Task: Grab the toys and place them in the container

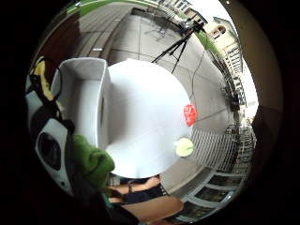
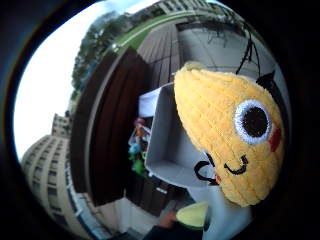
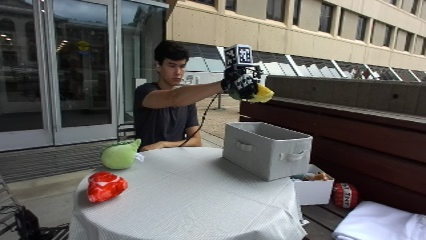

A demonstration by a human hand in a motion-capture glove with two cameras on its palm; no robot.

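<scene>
Right hand (image 3: pixel 241 82) raised above the grey container (image 3: pixel 266 148), fingers curled around the yellow corn plush (image 2: pixel 230 137). Green toy (image 3: pixel 120 155) and red toy (image 3: pixel 105 186) sit on the table (image 3: pixel 193 200).

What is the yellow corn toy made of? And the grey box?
The yellow corn-shaped plush toy held by the gloved right hand looks like soft fuzzy fabric, with bumpy knit rows and stitched eyes. The grey rectangular container seems cloth-covered: matte, with fabric handles.
</scene>
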